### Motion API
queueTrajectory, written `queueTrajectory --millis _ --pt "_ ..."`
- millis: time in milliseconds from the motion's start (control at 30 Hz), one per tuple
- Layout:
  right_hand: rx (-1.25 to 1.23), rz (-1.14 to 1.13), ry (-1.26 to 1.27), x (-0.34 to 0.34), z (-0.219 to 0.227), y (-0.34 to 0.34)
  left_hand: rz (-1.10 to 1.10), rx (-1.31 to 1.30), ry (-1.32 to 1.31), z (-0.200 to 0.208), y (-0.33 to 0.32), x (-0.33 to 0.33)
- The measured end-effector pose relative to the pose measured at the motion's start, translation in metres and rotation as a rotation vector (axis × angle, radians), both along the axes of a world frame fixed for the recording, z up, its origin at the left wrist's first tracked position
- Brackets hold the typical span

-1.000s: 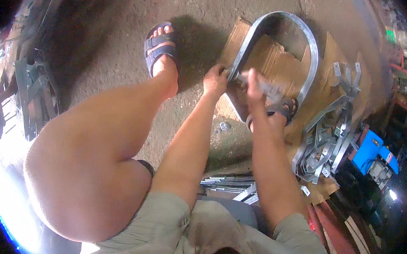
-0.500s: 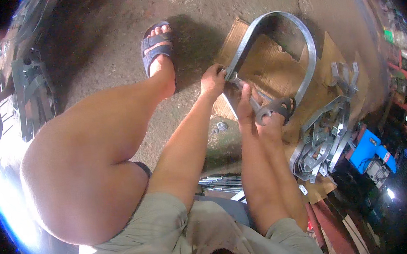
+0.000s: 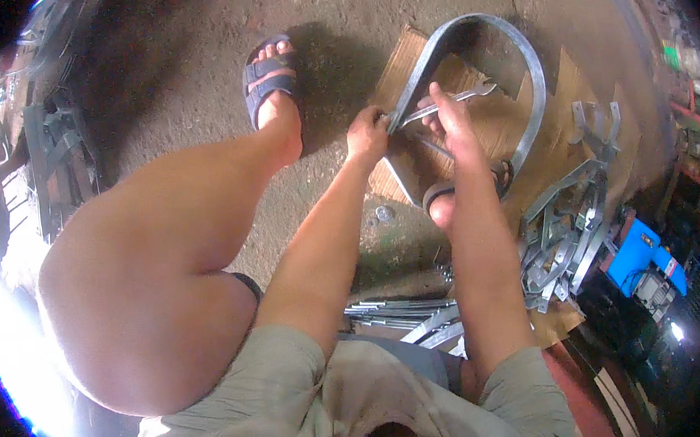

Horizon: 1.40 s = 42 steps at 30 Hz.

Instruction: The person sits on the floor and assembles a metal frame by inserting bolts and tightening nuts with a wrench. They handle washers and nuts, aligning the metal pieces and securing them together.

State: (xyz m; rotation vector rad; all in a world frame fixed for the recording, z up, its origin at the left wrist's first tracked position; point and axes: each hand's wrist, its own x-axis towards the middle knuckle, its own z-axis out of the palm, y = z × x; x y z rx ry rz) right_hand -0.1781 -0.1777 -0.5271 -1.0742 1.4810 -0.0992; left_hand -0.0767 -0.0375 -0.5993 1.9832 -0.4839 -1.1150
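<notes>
A flat grey metal strap (image 3: pixel 538 80), bent into a large rounded loop, lies over cardboard in front of me. My left hand (image 3: pixel 368 133) is closed on the strap where its ends come together. My right hand (image 3: pixel 451 122) holds a wrench (image 3: pixel 467 94), its open jaw pointing away to the right. The wrench's other end meets the strap's joint beside my left fingers; any bolt or nut there is too small to make out. Below the wrench, a thin metal rod (image 3: pixel 436 146) slants inside the loop.
Torn cardboard (image 3: pixel 400 73) covers part of the concrete floor. Bent metal brackets (image 3: pixel 566 242) are heaped at right, near a blue machine part (image 3: pixel 636 255). Several metal rods (image 3: pixel 399 313) lie close to me. A small round metal piece (image 3: pixel 384 213) sits on the floor. My sandalled feet flank the work.
My right hand has swung the wrench upward and away from me, from pointing down-right to pointing up-right. My left hand has stayed at the strap's joint.
</notes>
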Motion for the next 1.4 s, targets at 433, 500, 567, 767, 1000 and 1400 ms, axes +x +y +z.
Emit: queueTrajectory --millis 433,500,567,767,1000,1400 --pt "-0.791 0.095 -0.031 -0.026 -0.022 0.124 0.053 -0.005 0.016 -0.001 -0.001 -0.007" --pt "-1.02 0.321 0.017 -0.026 -0.023 0.127 0.031 -0.013 -0.015 0.0 -0.001 -0.004" --pt "-0.948 0.319 -0.026 -0.033 -0.039 0.124 0.005 0.01 0.018 0.001 -0.002 -0.002" --pt "-0.497 0.115 -0.029 -0.025 -0.051 0.057 0.053 -0.089 -0.065 -0.005 -0.001 -0.01" --pt "-0.103 -0.027 -0.034 -0.001 -0.006 0.015 0.042 -0.059 -0.06 -0.003 0.001 -0.01" --pt "-1.037 0.319 0.039 -0.02 -0.021 0.129 0.07 -0.068 -0.026 -0.009 -0.001 -0.009"
